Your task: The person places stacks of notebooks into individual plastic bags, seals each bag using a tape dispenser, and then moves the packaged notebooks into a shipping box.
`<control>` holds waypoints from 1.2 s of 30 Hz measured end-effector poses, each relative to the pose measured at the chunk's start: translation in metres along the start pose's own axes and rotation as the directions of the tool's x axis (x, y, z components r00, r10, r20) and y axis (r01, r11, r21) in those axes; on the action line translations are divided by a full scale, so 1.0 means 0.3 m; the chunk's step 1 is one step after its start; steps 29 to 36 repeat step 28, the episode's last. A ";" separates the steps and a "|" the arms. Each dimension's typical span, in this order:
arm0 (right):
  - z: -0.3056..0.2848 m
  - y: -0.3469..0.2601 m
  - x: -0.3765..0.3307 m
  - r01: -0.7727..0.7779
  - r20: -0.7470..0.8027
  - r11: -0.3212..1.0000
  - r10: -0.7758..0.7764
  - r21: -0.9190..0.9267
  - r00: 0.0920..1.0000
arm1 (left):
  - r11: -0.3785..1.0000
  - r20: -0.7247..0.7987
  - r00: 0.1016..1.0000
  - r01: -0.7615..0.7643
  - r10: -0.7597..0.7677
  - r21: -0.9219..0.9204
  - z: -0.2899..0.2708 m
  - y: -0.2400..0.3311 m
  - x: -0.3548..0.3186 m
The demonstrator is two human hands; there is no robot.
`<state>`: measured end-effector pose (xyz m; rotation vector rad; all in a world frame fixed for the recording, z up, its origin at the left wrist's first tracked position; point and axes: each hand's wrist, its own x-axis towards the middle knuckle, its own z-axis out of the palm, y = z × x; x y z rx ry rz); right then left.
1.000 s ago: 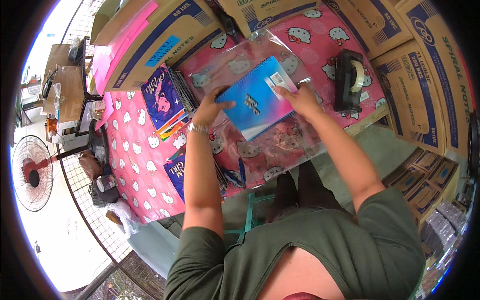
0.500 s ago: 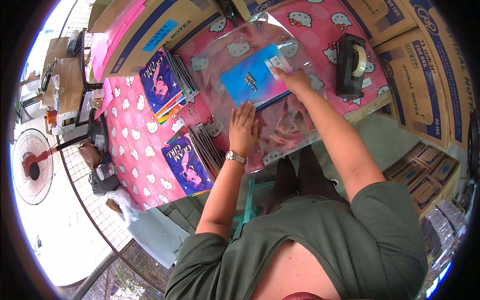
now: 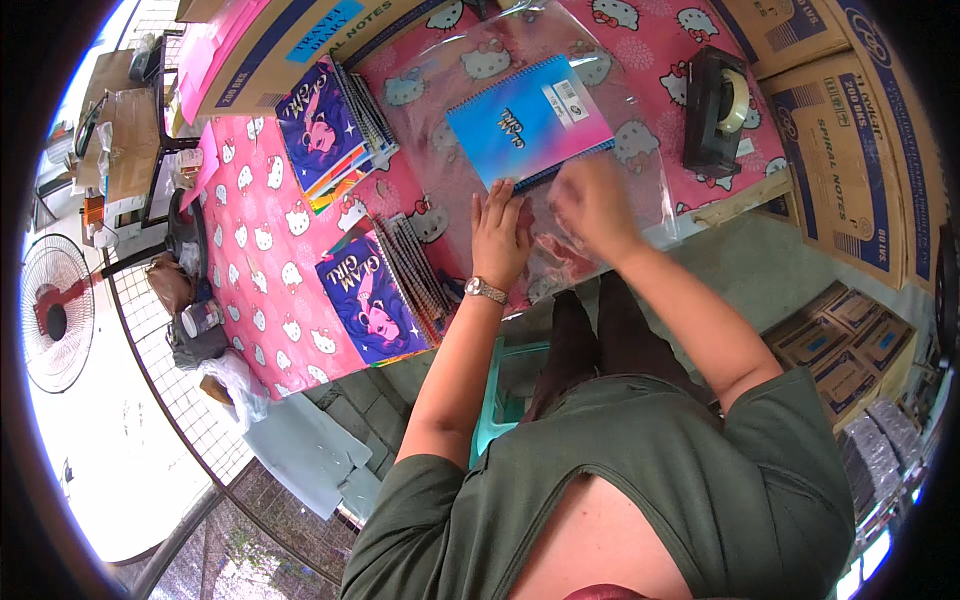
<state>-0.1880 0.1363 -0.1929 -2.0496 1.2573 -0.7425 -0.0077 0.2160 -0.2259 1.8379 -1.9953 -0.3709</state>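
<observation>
A blue and pink spiral notebook (image 3: 525, 115) lies on a clear plastic sheet (image 3: 640, 190) on the table. Along its near edge shows a dark blue spiral, apparently of another notebook underneath. My left hand (image 3: 500, 238), a watch on its wrist, rests flat with fingers stretched out, fingertips at the notebook's near left corner. Just below the notebook's near right edge, over the plastic, is my right hand (image 3: 598, 208). Motion smears its fingers, so whether they hold anything is unclear. To the left, two fanned stacks of purple-covered spiral notebooks (image 3: 322, 125) lie on the table.
A black tape dispenser (image 3: 706, 115) stands on the pink patterned tablecloth (image 3: 270, 290) at the right. Cardboard boxes (image 3: 835, 150) are piled beyond it, and another carton (image 3: 290, 60) sits at the far left. A fan (image 3: 57, 310) stands at left; a green stool (image 3: 505, 385) is below.
My right hand has left the notebook's right side and come nearer, below its edge. My left hand stays at the near left corner. The whole view has shifted slightly.
</observation>
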 end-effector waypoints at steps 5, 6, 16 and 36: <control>0.225 0.079 -0.248 0.410 0.470 0.910 -0.339 -0.053 0.815 | 0.932 -0.327 0.876 0.358 -0.355 -0.052 -0.080 0.062 -0.176; 0.226 0.084 -0.243 0.401 0.532 0.914 -0.309 -0.065 0.789 | 0.896 -0.279 0.860 0.445 -0.427 -0.001 -0.059 0.052 -0.256; 0.277 0.009 -0.180 0.484 0.565 0.872 -0.364 -0.071 0.741 | 0.760 -0.309 0.697 0.620 -0.647 -0.194 0.064 0.042 -0.480; 0.136 -0.213 -0.015 0.461 0.342 0.886 -0.420 -0.043 0.840 | 0.905 -0.434 0.891 0.289 -0.134 0.314 -0.123 0.111 -0.173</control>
